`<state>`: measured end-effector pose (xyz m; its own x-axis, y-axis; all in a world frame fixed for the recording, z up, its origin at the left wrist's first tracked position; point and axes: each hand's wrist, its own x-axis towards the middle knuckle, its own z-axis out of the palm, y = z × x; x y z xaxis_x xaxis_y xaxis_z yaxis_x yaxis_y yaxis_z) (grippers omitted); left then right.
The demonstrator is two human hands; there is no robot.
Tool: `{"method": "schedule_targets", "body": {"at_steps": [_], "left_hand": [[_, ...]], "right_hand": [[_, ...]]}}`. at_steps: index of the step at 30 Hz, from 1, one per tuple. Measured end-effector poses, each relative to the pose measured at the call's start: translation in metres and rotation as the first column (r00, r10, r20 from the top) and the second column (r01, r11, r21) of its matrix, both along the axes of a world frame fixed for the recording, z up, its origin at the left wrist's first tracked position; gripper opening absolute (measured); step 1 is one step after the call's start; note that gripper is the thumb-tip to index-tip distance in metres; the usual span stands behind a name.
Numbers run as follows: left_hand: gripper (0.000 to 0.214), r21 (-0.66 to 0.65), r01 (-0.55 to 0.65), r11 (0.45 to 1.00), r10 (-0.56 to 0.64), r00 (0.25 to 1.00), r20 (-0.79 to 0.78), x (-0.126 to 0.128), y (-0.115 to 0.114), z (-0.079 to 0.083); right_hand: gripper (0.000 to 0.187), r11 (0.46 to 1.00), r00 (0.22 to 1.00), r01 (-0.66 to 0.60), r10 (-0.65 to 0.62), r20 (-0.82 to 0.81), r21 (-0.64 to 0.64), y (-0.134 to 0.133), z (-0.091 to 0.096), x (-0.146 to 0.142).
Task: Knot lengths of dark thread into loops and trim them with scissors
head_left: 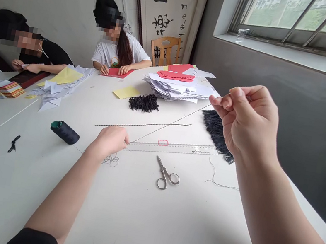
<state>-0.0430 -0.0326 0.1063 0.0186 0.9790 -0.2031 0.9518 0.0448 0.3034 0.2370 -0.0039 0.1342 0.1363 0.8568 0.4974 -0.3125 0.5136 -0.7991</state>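
Observation:
My right hand (pixel 245 119) is raised above the table, pinching a thin black thread (pixel 171 122) between thumb and fingers. The taut thread slants down to my left hand (pixel 110 141), which closes on it at the left end of a steel ruler (pixel 171 148). Beyond the ruler lie a long dark cord (pixel 143 125) and a black fringe (pixel 216 133), partly behind my right hand. Steel scissors (pixel 166 174) rest below the ruler. A spool of black thread (pixel 65 132) lies left of my left hand, with loose thread loops (pixel 111 160) under that wrist.
Two co-workers (pixel 116 46) sit across the white table (pixel 145 220), handling paper. A tall stack of white paper (pixel 176 90) with red sheets stands at the far end. A bundle of black fringe (pixel 144 102) and yellow paper (pixel 126 92) lie nearby.

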Motion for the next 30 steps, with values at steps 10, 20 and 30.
{"method": "schedule_targets", "body": {"at_steps": [10, 20, 30], "left_hand": [[0.052, -0.071, 0.221, 0.973, -0.065, 0.554, 0.830, 0.045, -0.016, 0.004], [0.029, -0.008, 0.030, 1.000, -0.020, 0.829, 0.558, 0.014, -0.009, 0.008], [0.034, -0.106, 0.219, 0.970, -0.015, 0.489, 0.872, 0.042, -0.019, 0.008]], "right_hand": [[0.019, 0.809, 0.745, -0.442, 0.572, 0.343, -0.389, -0.020, -0.030, -0.050], [0.024, 0.824, 0.897, -0.407, 0.442, -0.002, -0.393, -0.006, -0.019, -0.029], [0.023, 0.777, 0.722, -0.505, 0.619, 0.308, -0.376, -0.025, -0.027, -0.050]]}}
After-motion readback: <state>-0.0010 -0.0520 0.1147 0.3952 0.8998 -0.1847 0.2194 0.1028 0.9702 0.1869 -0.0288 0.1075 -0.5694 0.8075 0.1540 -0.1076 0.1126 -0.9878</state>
